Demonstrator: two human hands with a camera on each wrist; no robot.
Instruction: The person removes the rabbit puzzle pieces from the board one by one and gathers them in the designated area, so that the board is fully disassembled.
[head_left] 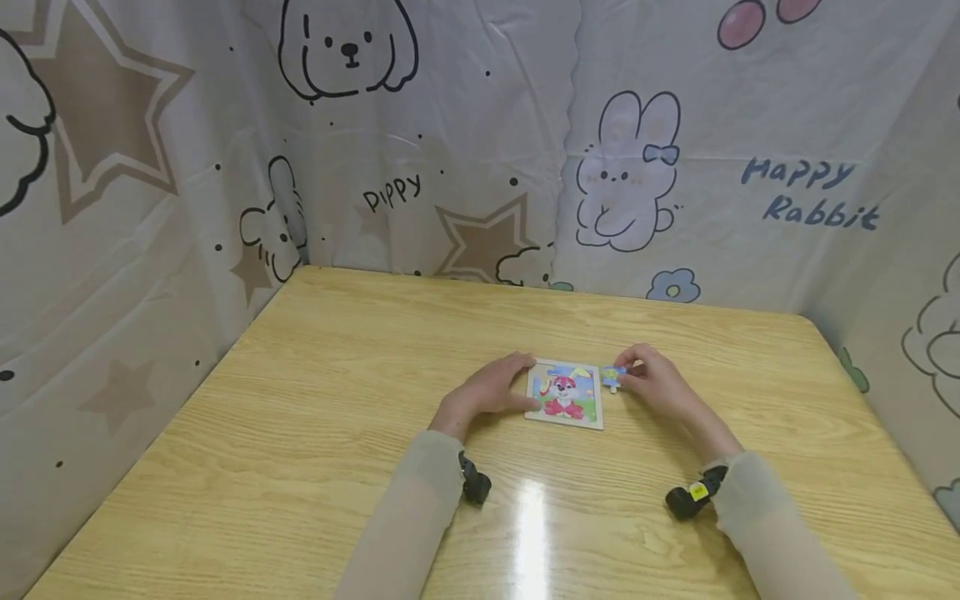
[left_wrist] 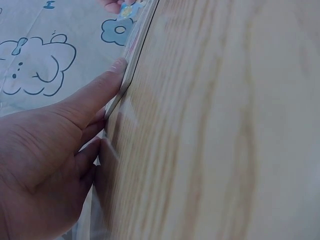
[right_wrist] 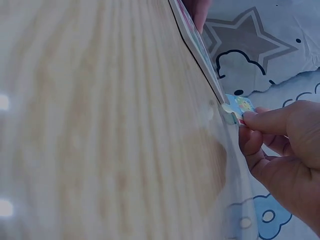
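A square jigsaw puzzle board (head_left: pixel 598 422) with a pale frame and a picture of a red and white rabbit lies flat on the table. My left hand (head_left: pixel 489 388) holds its left side, forefinger at the upper corner and thumb over the lower left edge. In the left wrist view the thumb (left_wrist: pixel 95 92) touches the board's rim, the other fingers bent below. Just right of the board, my right hand (head_left: pixel 660 385) pinches a blue puzzle piece (head_left: pixel 611 377) with yellow marks. The right wrist view shows the piece (right_wrist: pixel 242 104) between thumb and fingers.
The wooden table (head_left: pixel 360 350) reaches back to a cloth backdrop (head_left: pixel 465 167) printed with cartoon animals and stars. Black wrist cameras sit on the left cuff (head_left: pixel 474 482) and right cuff (head_left: pixel 693 496). A bright glare strip falls on the tabletop near the front.
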